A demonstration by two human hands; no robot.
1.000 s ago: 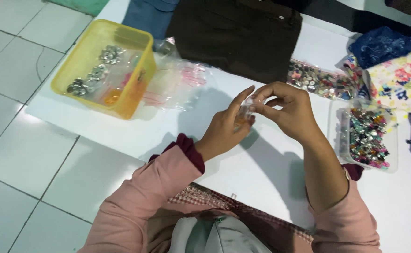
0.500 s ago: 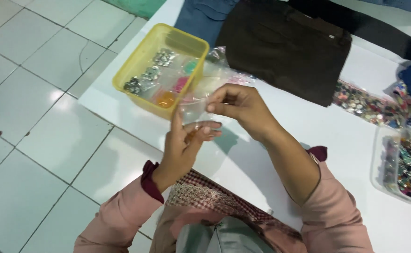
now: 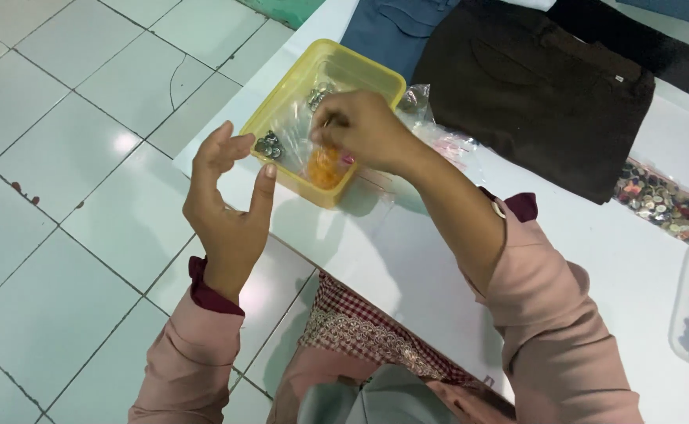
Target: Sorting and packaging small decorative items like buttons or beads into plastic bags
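Now our right hand (image 3: pixel 360 126) pinches something small over the yellow tub (image 3: pixel 282 110) at twelve o'clock, our left hand (image 3: pixel 230 200) freed, open wide.

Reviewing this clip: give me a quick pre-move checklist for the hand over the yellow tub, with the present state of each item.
1. Right hand is over the yellow tub: ok.
2. Right hand pinches a clear plastic bag hanging into the tub: ok; whether the bag is sealed, cannot tell.
3. Left hand is open, holds nothing and stands apart from the tub: ok.
4. Tub lies fully on the white table: not ok, its near corner sits at the edge.
5. Small metal pieces and orange pieces lie inside the tub: ok.
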